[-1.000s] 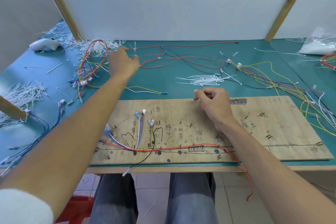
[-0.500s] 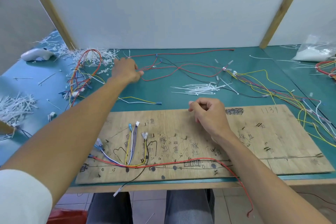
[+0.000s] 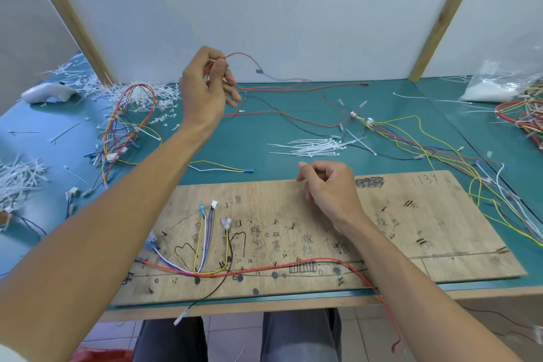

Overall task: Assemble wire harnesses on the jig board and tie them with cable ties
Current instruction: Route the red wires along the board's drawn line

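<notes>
Bench (image 3: 252, 144) in teal, jig board (image 3: 411, 229) at near edge, white partitions (image 3: 264, 9) behind.

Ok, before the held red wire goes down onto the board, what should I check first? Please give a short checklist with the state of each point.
1. Grip on the wire: ok. The left hand pinches the red wire, raised in the air.
2. Wire free of others: cannot tell. Its far end drops among loose wires.
3. Right hand free: cannot tell. The right hand rests on the jig board with fingers curled.
4. Room on the board: ok. Its right part carries no wires.
5. Reach to cable ties: likely ok. The pile lies just beyond the board.
</notes>
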### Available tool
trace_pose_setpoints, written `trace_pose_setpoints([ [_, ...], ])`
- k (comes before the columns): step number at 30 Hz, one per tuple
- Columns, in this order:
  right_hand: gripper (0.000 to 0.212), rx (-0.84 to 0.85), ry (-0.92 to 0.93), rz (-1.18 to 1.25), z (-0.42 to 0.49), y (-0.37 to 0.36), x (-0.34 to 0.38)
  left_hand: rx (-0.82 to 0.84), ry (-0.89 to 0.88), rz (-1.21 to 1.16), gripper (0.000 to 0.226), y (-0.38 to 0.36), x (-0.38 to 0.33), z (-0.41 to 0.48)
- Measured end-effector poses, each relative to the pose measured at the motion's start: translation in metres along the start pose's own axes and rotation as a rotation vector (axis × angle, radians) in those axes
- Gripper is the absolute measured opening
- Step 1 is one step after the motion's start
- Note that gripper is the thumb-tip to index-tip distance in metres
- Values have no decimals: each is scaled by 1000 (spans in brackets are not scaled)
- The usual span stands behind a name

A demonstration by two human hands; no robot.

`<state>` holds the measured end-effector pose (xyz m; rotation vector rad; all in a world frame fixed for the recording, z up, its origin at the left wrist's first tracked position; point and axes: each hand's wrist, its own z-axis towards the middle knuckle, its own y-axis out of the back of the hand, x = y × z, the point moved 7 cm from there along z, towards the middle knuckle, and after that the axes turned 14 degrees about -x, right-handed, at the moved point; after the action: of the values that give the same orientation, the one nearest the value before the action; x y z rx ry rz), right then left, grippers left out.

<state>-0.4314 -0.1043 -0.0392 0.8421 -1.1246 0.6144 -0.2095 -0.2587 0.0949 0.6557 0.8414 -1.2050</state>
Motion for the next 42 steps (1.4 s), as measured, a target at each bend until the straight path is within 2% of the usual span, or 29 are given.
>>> trace_pose_setpoints([
  [4, 46, -2, -87, 86, -3, 2, 3, 85, -2, -191, 12, 7, -47, -27],
  [8, 41, 109, -291, 391, 0, 5, 11, 235, -31, -218, 14, 24, -75, -68],
  [11, 51, 264, -475, 817, 5, 14, 25, 385, -87, -191, 14, 43, -82, -97],
  [13, 47, 308, -545, 992, 8, 19, 35, 472, -132, -146, 17, 57, -80, -115],
  [16, 36, 279, -572, 1054, 13, 17, 47, 612, -161, -77, 22, 74, -75, -141],
  [18, 27, 247, -512, 1028, 16, 16, 55, 652, -205, 63, 18, 85, -70, -152],
  [21, 15, 296, -405, 955, 8, 14, 66, 605, -258, 403, 15, 99, -61, -162],
  [25, 17, 382, -307, 932, -13, 11, 71, 520, -151, 639, 51, 88, -66, -172],
  [28, 17, 410, -269, 925, -26, 12, 70, 365, 10, 493, 53, 62, -75, -166],
  [30, 17, 428, -242, 893, -31, 16, 68, 307, 95, 369, 34, 48, -78, -159],
  [32, 18, 417, -239, 868, -32, 22, 63, 286, 66, 322, 6, 40, -86, -153],
  [36, 17, 286, -351, 910, -28, 34, 44, 270, 58, 141, 15, 34, -100, -151],
  [42, 10, 76, -594, 1060, -20, 38, 21, 305, -99, -70, 19, 58, -138, -146],
])
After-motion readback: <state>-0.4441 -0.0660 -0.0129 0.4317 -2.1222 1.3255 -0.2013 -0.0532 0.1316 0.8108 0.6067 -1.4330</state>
